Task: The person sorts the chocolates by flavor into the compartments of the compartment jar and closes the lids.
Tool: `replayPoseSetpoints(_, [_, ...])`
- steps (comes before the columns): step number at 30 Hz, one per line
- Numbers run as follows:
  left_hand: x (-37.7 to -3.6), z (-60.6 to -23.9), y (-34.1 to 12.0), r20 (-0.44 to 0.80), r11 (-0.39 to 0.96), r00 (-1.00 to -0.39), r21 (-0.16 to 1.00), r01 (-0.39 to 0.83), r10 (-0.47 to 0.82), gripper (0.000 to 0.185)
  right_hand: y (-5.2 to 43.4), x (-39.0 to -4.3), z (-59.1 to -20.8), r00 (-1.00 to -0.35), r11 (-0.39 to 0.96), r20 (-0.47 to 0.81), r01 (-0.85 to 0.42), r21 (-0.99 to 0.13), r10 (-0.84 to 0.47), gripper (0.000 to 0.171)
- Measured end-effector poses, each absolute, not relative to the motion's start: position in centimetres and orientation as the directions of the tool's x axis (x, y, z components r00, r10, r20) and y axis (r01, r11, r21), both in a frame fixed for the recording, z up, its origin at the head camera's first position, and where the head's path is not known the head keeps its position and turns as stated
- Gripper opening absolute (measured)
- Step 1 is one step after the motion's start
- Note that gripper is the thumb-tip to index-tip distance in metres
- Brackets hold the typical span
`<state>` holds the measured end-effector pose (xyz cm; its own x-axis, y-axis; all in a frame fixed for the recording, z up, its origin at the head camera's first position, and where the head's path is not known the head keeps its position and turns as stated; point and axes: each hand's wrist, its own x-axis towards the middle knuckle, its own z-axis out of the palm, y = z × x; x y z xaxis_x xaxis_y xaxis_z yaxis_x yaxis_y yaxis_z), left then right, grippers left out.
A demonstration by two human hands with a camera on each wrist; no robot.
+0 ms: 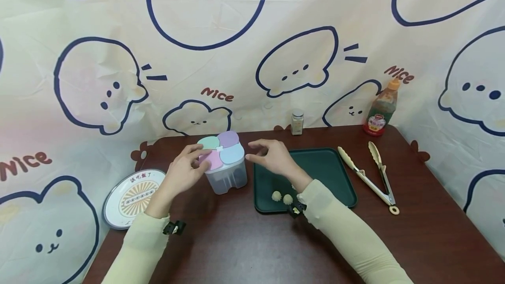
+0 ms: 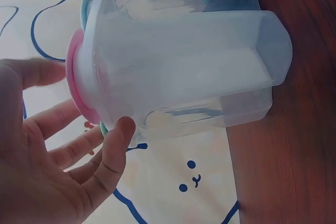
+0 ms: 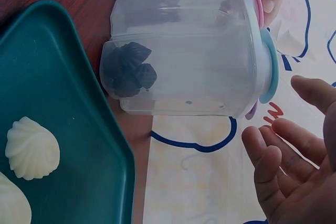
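A clear plastic storage box (image 1: 227, 179) stands upright on the table, its lid divided into pink, green, purple and blue flaps. My left hand (image 1: 183, 168) is at the left side of the lid, fingers spread and loosely bent. In the left wrist view, its fingertips (image 2: 55, 72) reach the edge of the pink flap (image 2: 79, 77). To the box's right, my right hand (image 1: 272, 156) hovers apart from it with relaxed fingers and nothing in them. One compartment holds several dark lumps (image 3: 128, 69), seen in the right wrist view.
A dark green tray (image 1: 327, 161) lies beside the box, with small pleated white buns (image 1: 276, 196) on it, partly behind my right wrist. Metal tongs (image 1: 372, 185) lie farther right. A sauce bottle (image 1: 380, 111) and a seasoning jar (image 1: 297, 122) stand behind; a printed white plate (image 1: 114, 200) is at left.
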<state>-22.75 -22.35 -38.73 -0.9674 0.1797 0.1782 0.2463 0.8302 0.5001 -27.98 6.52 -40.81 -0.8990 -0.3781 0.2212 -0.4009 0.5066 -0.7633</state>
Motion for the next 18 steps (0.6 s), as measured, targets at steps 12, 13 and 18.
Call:
replayPoseSetpoints(12, [-22.28,-38.36,-21.49,0.141,0.831,-0.979,0.519,0.201,0.148,0.050,6.43,-27.87,-40.55,-0.898,0.509,0.238,-0.410,-0.757,-0.369,0.042])
replayPoseSetpoints(13, [-22.26,-38.38,-21.48,0.147,0.829,-0.977,0.520,0.207,0.152,0.049,6.45,-27.87,-40.53,-0.899,0.510,0.238,-0.410,-0.757,-0.368,0.042])
replayPoseSetpoints(18, [-22.53,-38.68,-21.82,0.210,0.845,-0.968,0.487,0.222,0.134,0.042,6.53,-27.89,-40.59,-0.898,0.515,0.236,-0.410,-0.753,-0.370,0.042])
